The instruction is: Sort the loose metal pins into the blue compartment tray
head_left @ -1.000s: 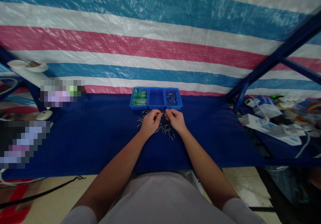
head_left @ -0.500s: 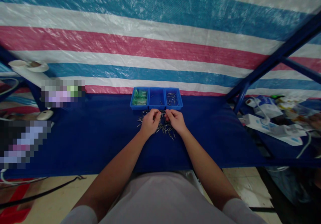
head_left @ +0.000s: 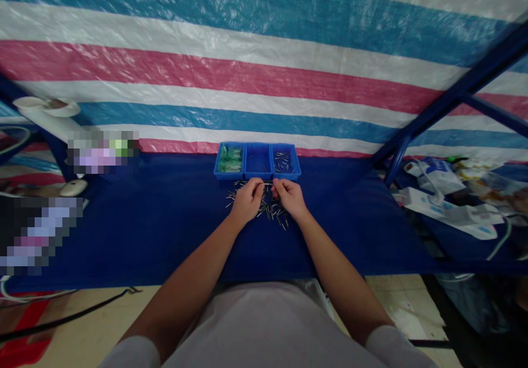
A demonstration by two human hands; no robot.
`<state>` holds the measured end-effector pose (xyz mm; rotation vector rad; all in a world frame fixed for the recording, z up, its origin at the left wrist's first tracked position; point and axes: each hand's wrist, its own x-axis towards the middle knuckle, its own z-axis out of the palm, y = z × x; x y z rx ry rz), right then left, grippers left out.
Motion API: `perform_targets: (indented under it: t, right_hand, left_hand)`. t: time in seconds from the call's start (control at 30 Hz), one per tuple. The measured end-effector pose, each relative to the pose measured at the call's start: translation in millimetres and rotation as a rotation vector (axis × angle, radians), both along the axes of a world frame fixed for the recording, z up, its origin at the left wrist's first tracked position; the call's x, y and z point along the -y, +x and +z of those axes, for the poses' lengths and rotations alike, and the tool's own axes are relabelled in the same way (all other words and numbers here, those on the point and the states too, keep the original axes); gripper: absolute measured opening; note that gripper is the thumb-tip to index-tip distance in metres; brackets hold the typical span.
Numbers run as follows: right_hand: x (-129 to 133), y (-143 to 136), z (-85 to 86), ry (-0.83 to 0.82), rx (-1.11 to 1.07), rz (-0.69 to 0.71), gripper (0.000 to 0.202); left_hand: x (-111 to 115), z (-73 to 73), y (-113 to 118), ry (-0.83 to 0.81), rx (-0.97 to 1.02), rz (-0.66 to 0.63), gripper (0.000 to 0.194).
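Observation:
My left hand (head_left: 248,198) and my right hand (head_left: 290,196) face each other close above a scattered pile of thin, dark and silvery metal pieces (head_left: 270,209) on the blue tabletop. Both hands have their fingers pinched. A slender, light-coloured metal piece (head_left: 268,182) spans the short gap between the fingertips; its ends are hidden by the fingers. Just beyond the hands sits a blue three-compartment tray (head_left: 258,176). Green-tinted clear packets (head_left: 230,159) fill its left compartment, a few tiny slivers lie in the middle one, and several small metal pieces (head_left: 283,162) are in the right one.
A striped plastic sheet (head_left: 256,82) hangs behind the blue table (head_left: 157,236). At right, beyond a blue metal frame (head_left: 437,101), are a white power strip (head_left: 449,214) and packages. A white mouse-like object (head_left: 74,188) and blurred-out items lie at left.
Both hands stay almost in the same place, still pinched together above the pile. The view has shifted very slightly; the tray and pile look the same.

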<state>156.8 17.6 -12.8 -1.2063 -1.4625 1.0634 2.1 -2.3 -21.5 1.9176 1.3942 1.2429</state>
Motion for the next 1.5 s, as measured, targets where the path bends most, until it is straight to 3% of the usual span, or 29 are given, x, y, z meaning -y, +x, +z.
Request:
perform_targets:
  t: [0.23,0.53,1.0,1.3,1.5]
  right_hand:
    - [-0.4,0.9,-2.0,0.019,0.008,-0.004,0.046]
    - [0.1,0.3,1.0,0.014,-0.001,-0.012,0.046]
    - [-1.7,0.3,-5.3,0.028,0.013,0.007,0.046]
    - [-1.3,1.0,-4.0,0.032,0.01,0.004,0.046]
    - [-1.6,0.8,-5.8,0.04,0.036,0.018,0.044]
  left_hand:
    - [-1.4,-0.5,-0.7,-0.014,-0.043,0.019,0.025]
    - [-0.2,-1.5,1.8,0.003,0.048,0.001,0.021]
    - [-2.5,0.6,0.4,-0.005,-0.084,0.037,0.025]
    - [0.0,0.2,1.8,0.021,0.003,0.021,0.021]
    - [-1.9,-0.1,0.7,0.018,-0.075,0.023,0.024]
